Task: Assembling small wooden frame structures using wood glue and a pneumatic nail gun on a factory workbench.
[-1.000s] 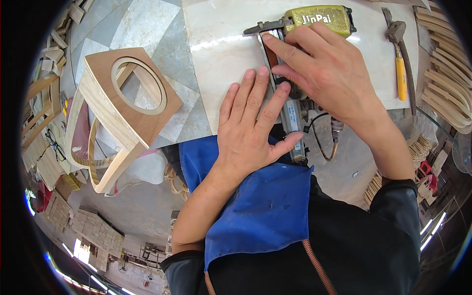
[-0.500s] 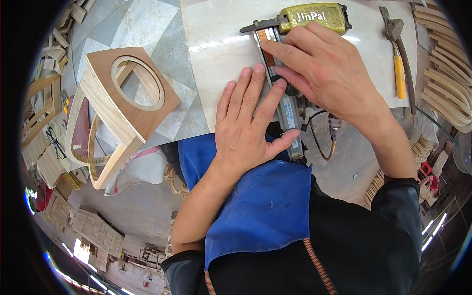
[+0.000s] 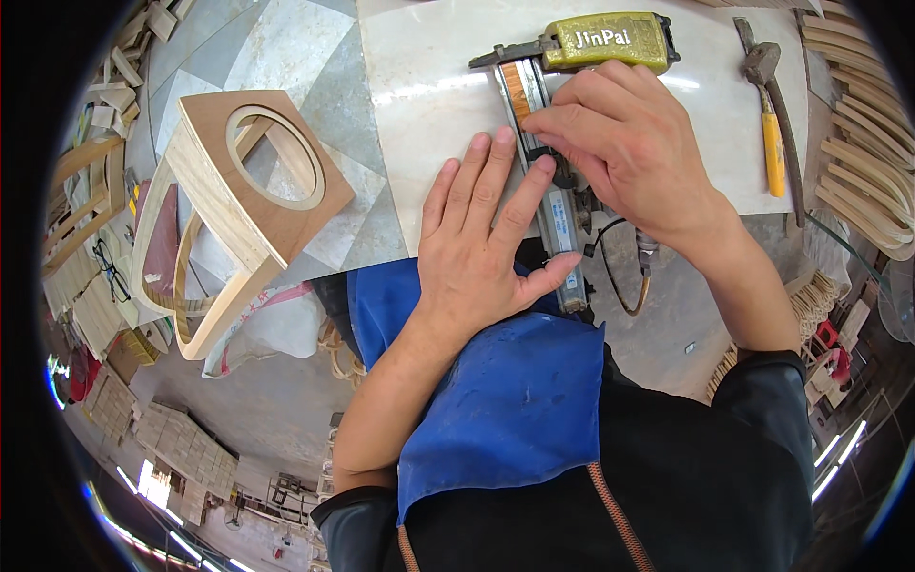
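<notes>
Nail gun (image 3: 562,143): lying on its side on the pale marble-look worktop (image 3: 429,114), yellow-green head away from the person, long metal magazine pointing back toward them.
Left hand (image 3: 481,248): flat, fingers spread, thumb hooked under the magazine, seemingly to steady it.
Right hand (image 3: 620,153): curled over the magazine, fingertips pinching at its slide; exact hold hidden.
Hammer (image 3: 770,105): parked right, apart.
Wooden frame (image 3: 248,191): left, beside the worktop, tilted.
</notes>
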The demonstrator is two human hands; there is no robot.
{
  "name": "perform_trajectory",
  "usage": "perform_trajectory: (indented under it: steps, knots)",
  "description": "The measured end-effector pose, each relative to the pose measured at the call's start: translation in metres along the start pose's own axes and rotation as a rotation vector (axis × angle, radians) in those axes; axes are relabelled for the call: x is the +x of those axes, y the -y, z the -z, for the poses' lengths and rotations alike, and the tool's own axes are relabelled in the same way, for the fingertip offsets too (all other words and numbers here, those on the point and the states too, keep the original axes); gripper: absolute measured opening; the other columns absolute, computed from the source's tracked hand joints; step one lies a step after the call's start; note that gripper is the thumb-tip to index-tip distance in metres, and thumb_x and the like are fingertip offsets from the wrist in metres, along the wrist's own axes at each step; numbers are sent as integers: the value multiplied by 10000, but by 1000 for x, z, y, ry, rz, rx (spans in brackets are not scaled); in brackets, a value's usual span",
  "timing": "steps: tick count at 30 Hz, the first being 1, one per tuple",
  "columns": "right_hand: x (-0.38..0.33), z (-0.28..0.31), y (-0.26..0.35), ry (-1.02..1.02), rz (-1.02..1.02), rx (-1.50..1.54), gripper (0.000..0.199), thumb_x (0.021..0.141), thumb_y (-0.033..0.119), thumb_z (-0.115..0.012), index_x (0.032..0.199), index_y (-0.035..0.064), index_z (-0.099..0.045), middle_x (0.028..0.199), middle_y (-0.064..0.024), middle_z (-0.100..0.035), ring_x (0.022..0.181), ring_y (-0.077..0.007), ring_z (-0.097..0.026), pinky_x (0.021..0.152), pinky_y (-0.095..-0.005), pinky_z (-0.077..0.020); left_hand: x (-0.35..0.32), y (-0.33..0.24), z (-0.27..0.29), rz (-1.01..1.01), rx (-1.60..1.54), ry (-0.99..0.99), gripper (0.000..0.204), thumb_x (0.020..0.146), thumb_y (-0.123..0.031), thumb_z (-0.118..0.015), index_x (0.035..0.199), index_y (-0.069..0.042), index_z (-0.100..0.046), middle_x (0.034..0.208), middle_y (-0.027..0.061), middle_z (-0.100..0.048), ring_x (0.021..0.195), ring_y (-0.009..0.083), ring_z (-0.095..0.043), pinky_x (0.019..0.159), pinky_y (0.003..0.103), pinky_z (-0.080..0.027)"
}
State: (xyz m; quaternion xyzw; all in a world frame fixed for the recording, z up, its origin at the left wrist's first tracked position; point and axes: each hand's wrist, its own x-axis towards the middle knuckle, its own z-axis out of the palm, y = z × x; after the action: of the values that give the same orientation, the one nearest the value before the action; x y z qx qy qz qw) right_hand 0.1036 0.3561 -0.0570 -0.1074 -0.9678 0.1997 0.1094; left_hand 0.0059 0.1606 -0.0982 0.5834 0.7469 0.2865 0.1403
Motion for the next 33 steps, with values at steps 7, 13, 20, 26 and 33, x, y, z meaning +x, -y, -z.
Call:
perform_trajectory:
  steps: [7, 13, 20, 26, 33]
  knots:
    - [-5, -4, 0, -57, -33, 56, 203, 840, 109, -754, 1042, 102, -756, 968, -7, -613, 878, -208, -568, 773, -318, -459, 0, -1, 0, -3, 0, -14, 790, 873, -566, -679, 1517, -133, -530, 1641, 183, -396, 1517, 326, -381, 1242, 467, -260]
    - [4, -2, 3, -50, -14, -92, 233, 835, 135, -774, 1065, 104, -756, 986, -7, -610, 886, -196, -583, 769, -312, -474, 0, -2, -1, 10, -6, -15, 779, 874, -555, -678, 1517, -140, -535, 1644, 178, -394, 1524, 320, -372, 1249, 465, -254]
    - [14, 5, -1, -2, 38, -142, 244, 839, 154, -778, 1076, 106, -748, 989, -3, -605, 850, -187, -585, 740, -307, -477, -2, -2, -2, 10, 0, -18, 773, 873, -552, -677, 1513, -139, -542, 1639, 179, -401, 1521, 321, -378, 1248, 468, -259]
    - [14, 5, -5, 25, 119, -250, 245, 843, 160, -777, 1078, 102, -742, 983, 0, -599, 823, -181, -582, 717, -301, -477, -1, -2, -1, 13, 4, -14, 773, 873, -552, -675, 1513, -139, -543, 1637, 180, -404, 1516, 322, -386, 1248, 463, -261]
    - [8, 6, -4, 41, 144, -295, 247, 856, 159, -771, 1093, 97, -742, 961, 4, -589, 797, -174, -569, 692, -292, -469, -1, 0, -3, -23, 37, -38, 812, 868, -594, -676, 1500, -102, -541, 1621, 199, -419, 1488, 349, -417, 1207, 495, -304]
